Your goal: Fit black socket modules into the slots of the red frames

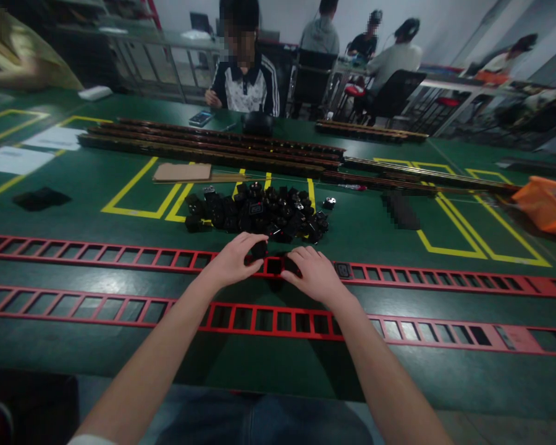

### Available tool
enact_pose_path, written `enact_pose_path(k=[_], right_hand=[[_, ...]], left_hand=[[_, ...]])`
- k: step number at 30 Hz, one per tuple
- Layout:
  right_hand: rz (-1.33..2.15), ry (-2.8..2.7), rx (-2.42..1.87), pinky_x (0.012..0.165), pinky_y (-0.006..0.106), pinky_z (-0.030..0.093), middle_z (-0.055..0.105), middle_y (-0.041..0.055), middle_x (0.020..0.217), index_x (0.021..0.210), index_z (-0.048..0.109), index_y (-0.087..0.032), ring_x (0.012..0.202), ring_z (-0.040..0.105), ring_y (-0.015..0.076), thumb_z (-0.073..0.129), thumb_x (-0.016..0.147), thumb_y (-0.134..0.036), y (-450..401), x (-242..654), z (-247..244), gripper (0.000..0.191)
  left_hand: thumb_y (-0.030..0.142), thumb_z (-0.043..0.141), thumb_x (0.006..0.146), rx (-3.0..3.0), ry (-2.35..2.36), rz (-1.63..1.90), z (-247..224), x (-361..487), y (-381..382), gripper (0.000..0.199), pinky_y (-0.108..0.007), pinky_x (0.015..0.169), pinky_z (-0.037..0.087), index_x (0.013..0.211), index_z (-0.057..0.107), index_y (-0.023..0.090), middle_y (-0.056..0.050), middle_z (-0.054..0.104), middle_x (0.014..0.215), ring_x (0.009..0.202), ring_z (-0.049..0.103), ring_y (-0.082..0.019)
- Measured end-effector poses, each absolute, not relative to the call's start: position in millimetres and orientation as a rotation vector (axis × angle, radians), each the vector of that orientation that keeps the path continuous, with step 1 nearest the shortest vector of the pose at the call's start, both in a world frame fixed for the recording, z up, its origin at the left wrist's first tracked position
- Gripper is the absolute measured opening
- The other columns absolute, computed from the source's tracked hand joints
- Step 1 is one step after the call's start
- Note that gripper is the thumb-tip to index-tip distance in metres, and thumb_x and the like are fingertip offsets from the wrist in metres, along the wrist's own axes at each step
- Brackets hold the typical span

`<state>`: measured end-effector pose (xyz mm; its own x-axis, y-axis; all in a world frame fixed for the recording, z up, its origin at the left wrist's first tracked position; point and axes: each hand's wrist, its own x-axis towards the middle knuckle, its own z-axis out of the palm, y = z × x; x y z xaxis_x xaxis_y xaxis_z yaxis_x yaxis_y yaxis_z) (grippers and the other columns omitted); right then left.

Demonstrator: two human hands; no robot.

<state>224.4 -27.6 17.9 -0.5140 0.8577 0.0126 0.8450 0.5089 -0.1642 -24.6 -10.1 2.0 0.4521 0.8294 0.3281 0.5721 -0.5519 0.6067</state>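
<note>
Between the thumb and fingers of my left hand [235, 259] is a small black part [259, 250], held just above the upper red slotted frame [189, 259]. My right hand [314, 272] is closed round another black part [291, 266] at the same frame, a slot or so to the right. A black socket-like piece [342, 270] sits in the frame right of that hand. Beyond both hands lies a heap of black parts [256, 209]. The lower red slotted frame [254, 319] runs nearer to me, passing beneath my forearms.
Long dark strips [204, 148] lie across the green table behind the heap. A cardboard piece [183, 172] is at the back left, an orange bag [547, 204] at the right edge. A person [250, 80] sits across the table; others sit farther back.
</note>
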Motion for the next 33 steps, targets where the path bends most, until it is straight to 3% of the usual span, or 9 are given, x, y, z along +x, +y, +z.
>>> enact_pose_path(k=[6, 15, 29, 33], right_hand=[[0.210, -2.646, -1.507, 0.093, 0.040, 0.046, 0.064, 0.0104, 0.124, 0.124, 0.063, -0.019, 0.113, 0.057, 0.0262, 0.055, 0.098, -0.052, -27.3, 223.9, 16.4, 0.042], [0.199, -2.645, -1.487, 0.091, 0.040, 0.047, 0.065, 0.0100, 0.123, 0.122, 0.063, -0.019, 0.111, 0.057, 0.0262, 0.054, 0.099, -0.052, -27.9, 224.9, 17.3, 0.042], [0.205, -2.637, -1.501, 0.090, 0.040, 0.047, 0.065, 0.0089, 0.121, 0.120, 0.063, -0.020, 0.111, 0.057, 0.0263, 0.055, 0.098, -0.051, -27.5, 224.8, 16.5, 0.039], [0.205, -2.636, -1.511, 0.090, 0.040, 0.047, 0.065, 0.0095, 0.122, 0.119, 0.064, -0.019, 0.110, 0.057, 0.0265, 0.055, 0.098, -0.051, -27.3, 224.2, 16.9, 0.039]], left_hand=[[0.024, 0.069, 0.083, 2.249, 1.164, 0.721, 0.1, -21.4, -9.6, 0.043, -0.042, 0.102, 0.053, 0.125, 0.057, 0.022, -0.007, 0.065, 0.120, 0.112, 0.063, -0.022], [0.015, 0.068, 0.082, 2.255, 1.148, 0.789, 0.4, -23.1, -9.9, 0.041, -0.045, 0.105, 0.051, 0.120, 0.057, 0.023, -0.006, 0.062, 0.119, 0.117, 0.059, -0.022], [0.027, 0.084, 0.073, 2.296, 1.236, 0.799, -0.3, -24.5, -11.3, 0.067, -0.038, 0.090, 0.056, 0.134, 0.056, 0.025, -0.005, 0.058, 0.111, 0.103, 0.061, -0.021], [0.031, 0.084, 0.074, 2.399, 1.221, 0.800, 2.0, -25.1, -9.9, 0.064, -0.039, 0.089, 0.054, 0.130, 0.056, 0.022, -0.007, 0.062, 0.113, 0.104, 0.057, -0.023]])
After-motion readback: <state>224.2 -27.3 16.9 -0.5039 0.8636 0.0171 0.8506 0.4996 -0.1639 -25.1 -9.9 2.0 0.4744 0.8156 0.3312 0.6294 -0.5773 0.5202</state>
